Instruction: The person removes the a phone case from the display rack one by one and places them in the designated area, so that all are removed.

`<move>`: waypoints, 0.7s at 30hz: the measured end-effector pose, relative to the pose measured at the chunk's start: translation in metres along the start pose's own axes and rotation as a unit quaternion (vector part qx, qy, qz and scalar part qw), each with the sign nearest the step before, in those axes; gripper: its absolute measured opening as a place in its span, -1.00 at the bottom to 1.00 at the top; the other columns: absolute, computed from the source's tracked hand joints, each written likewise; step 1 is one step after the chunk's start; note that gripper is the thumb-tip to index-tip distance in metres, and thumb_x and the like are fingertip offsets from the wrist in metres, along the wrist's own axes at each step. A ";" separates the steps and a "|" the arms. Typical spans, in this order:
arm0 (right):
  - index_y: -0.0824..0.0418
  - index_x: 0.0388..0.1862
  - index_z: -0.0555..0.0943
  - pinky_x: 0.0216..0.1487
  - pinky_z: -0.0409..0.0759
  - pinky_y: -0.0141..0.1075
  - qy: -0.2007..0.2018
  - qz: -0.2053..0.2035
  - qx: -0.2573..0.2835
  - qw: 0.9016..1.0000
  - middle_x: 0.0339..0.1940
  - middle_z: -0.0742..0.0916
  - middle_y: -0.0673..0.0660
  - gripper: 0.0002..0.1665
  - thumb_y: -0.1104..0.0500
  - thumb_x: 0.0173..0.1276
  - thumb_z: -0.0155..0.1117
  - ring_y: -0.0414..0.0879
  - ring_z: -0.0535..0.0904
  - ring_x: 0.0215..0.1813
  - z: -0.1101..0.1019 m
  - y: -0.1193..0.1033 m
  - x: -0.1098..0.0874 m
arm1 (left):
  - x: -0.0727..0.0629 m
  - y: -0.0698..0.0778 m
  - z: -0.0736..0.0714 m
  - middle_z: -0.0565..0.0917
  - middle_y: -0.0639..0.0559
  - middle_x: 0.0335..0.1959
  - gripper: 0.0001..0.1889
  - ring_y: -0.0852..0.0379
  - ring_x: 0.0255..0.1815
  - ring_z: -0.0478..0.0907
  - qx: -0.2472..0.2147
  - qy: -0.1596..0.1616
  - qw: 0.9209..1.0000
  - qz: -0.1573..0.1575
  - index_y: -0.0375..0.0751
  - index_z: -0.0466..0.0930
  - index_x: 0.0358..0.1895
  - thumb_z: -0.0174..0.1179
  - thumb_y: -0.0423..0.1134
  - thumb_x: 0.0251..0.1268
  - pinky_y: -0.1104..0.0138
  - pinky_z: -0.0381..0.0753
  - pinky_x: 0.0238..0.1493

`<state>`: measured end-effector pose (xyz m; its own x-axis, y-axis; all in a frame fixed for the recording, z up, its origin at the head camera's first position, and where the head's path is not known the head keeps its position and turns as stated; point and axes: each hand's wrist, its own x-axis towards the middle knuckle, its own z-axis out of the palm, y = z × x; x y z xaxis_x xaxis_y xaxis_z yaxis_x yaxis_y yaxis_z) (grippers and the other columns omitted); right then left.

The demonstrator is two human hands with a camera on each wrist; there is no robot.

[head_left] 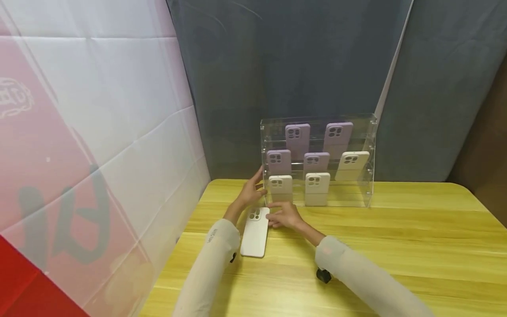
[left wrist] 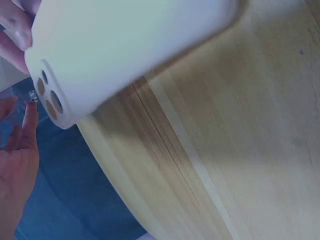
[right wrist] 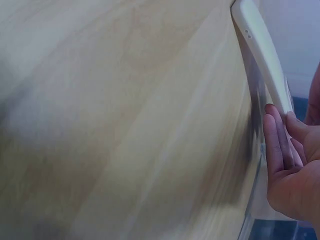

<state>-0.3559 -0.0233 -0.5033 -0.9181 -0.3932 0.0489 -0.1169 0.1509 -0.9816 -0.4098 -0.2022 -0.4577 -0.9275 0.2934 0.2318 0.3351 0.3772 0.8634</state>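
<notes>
Your right hand [head_left: 286, 215], just below the middle of the frame in the head view, grasps a white phone case [head_left: 255, 233] by its upper right corner, thumb and fingers pinching the edge. The case sits between your two forearms, its camera cutouts toward the top and its plain end toward the bottom of the frame. In the right wrist view you have the case's narrow side running from the top down to your fingertips at the right; whether its far end touches the table [head_left: 396, 259], you cannot tell.

Your left hand [head_left: 250, 193] is just up and left of the case, with its fingers fairly straight and loosely spread, touching the left edge of a clear rack [head_left: 350, 192]; how firmly they press, you cannot tell. The left wrist view shows these fingers at the lower left, with the case large across the top.

The rack stands right of centre in the head view. You have two purple cases [head_left: 298, 143] in its top row, two more purple and one white case [head_left: 352, 166] in the middle row, and two white ones at the bottom left and centre.

Pale sleeves [head_left: 207, 268] cover your forearms. A grey curtain [head_left: 317, 57] hangs behind the rack, and a white and pink sheet [head_left: 119, 88] fills the left of the frame.
</notes>
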 end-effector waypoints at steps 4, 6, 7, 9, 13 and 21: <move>0.51 0.27 0.58 -0.34 0.85 -0.09 -0.001 0.001 0.009 1.000 -0.32 0.80 0.45 -0.51 0.41 0.38 0.39 0.23 0.81 -0.38 0.007 0.002 0.002 | 0.000 -0.001 0.001 0.24 -0.39 0.58 0.04 -0.43 0.43 0.41 0.003 0.005 1.000 0.004 -0.05 -0.11 0.72 0.14 -0.73 0.26 0.01 0.65 0.32; 0.51 0.27 0.59 -0.33 0.85 -0.10 -0.002 0.007 0.014 1.000 -0.32 0.80 0.45 -0.51 0.42 0.38 0.39 0.22 0.81 -0.37 0.010 0.002 0.002 | -0.001 -0.002 0.001 0.25 -0.38 0.58 0.04 -0.41 0.43 0.42 0.005 0.006 1.000 0.005 -0.04 -0.10 0.72 0.15 -0.73 0.25 0.01 0.64 0.33; 0.52 0.27 0.58 -0.33 0.85 -0.11 -0.003 0.006 0.013 1.000 -0.32 0.80 0.45 -0.51 0.42 0.38 0.38 0.22 0.81 -0.38 0.012 0.003 0.002 | 0.000 -0.001 0.001 0.26 -0.38 0.57 0.04 -0.41 0.44 0.41 0.007 0.006 1.000 0.008 -0.06 -0.10 0.71 0.15 -0.73 0.25 0.01 0.63 0.35; 0.53 0.27 0.58 -0.34 0.85 -0.13 -0.002 0.010 0.013 1.000 -0.33 0.80 0.44 -0.51 0.42 0.38 0.39 0.19 0.82 -0.39 0.014 0.003 0.003 | 0.000 -0.001 0.001 0.26 -0.38 0.57 0.03 -0.40 0.43 0.42 0.009 0.005 1.000 0.009 -0.05 -0.11 0.72 0.15 -0.72 0.25 0.01 0.64 0.34; 0.54 0.25 0.58 -0.37 0.85 -0.17 0.000 0.016 0.015 1.000 -0.33 0.80 0.43 -0.51 0.42 0.37 0.40 0.16 0.82 -0.41 0.018 0.005 0.006 | 0.000 -0.001 0.001 0.26 -0.39 0.57 0.03 -0.42 0.42 0.42 0.005 0.003 1.000 0.013 -0.06 -0.12 0.72 0.14 -0.73 0.26 0.00 0.65 0.32; 0.51 0.20 0.63 -0.38 0.85 -0.16 0.007 0.018 0.005 1.000 -0.37 0.81 0.41 -0.55 0.39 0.36 0.42 0.17 0.81 -0.41 0.022 0.009 0.009 | -0.001 -0.001 0.001 0.26 -0.42 0.56 0.01 -0.44 0.42 0.41 0.005 0.002 1.000 0.024 -0.10 -0.11 0.71 0.13 -0.73 0.27 -0.05 0.63 0.32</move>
<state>-0.3571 -0.0458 -0.5160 -0.9270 -0.3747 0.0161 -0.0797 0.1548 -0.9847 -0.4091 -0.2023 -0.4589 -0.9106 0.3086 0.2750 0.3814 0.3711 0.8467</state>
